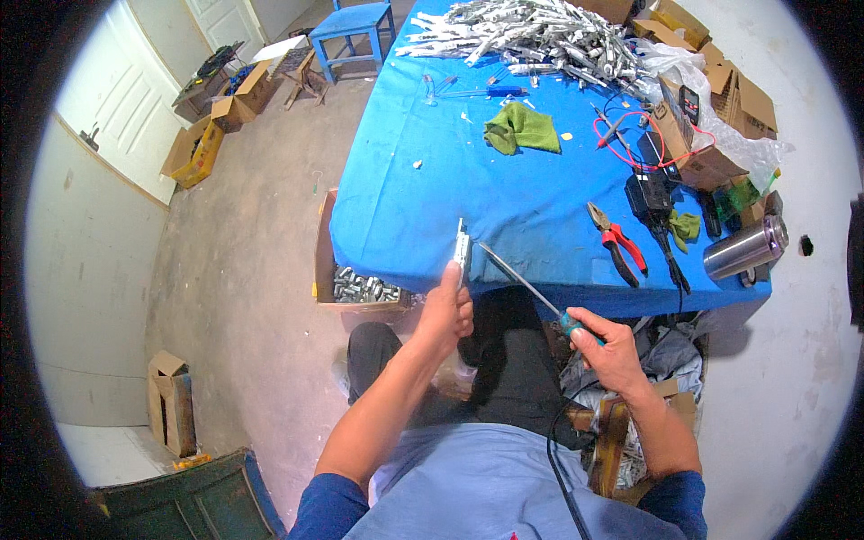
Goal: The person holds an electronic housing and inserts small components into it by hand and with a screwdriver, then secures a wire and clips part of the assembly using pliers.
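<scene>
My left hand [447, 310] is closed around a slim white-and-silver piece [463, 250], held upright at the table's front edge; a thin metal tip sticks out of its top. My right hand [607, 346] grips the teal handle of a screwdriver [526, 281]. Its long shaft slants up and left, so the tip is just right of the slim piece, apart from it. Similar white and silver pieces lie in a big pile [540, 36] at the table's far end. Pliers [617, 243] with red and black handles rest to the right of the screwdriver.
A blue cloth covers the table [405, 180]. On it are a green rag [522, 129], a black adapter [650, 193] with cables, red wires [661, 135], and a steel flask [745, 247] at the right edge. A cardboard box [355, 307] of metal parts stands below the left corner.
</scene>
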A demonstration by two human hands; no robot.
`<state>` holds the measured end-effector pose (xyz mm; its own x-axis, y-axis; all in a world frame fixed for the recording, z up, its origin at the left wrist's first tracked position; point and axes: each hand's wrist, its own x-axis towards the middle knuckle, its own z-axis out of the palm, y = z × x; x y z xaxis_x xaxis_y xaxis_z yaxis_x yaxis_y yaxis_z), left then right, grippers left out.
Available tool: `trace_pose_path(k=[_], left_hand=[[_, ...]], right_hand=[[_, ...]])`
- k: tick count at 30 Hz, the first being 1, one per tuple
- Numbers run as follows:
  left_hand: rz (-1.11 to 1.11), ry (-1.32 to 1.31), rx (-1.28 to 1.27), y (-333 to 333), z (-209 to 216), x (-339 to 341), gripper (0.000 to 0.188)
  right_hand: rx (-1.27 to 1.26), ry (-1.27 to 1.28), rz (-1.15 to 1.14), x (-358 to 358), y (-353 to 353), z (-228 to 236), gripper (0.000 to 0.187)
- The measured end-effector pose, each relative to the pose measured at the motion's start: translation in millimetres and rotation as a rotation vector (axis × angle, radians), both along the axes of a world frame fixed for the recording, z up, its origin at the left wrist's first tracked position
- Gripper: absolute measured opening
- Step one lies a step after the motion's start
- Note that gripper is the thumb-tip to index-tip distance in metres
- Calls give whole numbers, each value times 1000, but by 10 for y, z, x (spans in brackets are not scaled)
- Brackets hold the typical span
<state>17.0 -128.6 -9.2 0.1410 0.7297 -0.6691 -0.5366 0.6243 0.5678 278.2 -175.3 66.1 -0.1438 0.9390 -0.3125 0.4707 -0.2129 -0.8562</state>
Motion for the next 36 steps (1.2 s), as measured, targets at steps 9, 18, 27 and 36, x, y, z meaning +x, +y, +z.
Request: trace_pose_path(k=[9,18,27,36], left_hand=[[-20,-1,7,5,-24,-36,57],[-9,43,40,41,10,-13,57],[-25,42,51,50,-38,-22,57],[-3,42,36,74,-55,11,59]], right_hand=[[112,-50,134,-99,130,60,33],[185,-29,162,-94,220,-51,33],[62,-46,221,-76,367,110,33],[586,-386,358,-204,173,-16,33]])
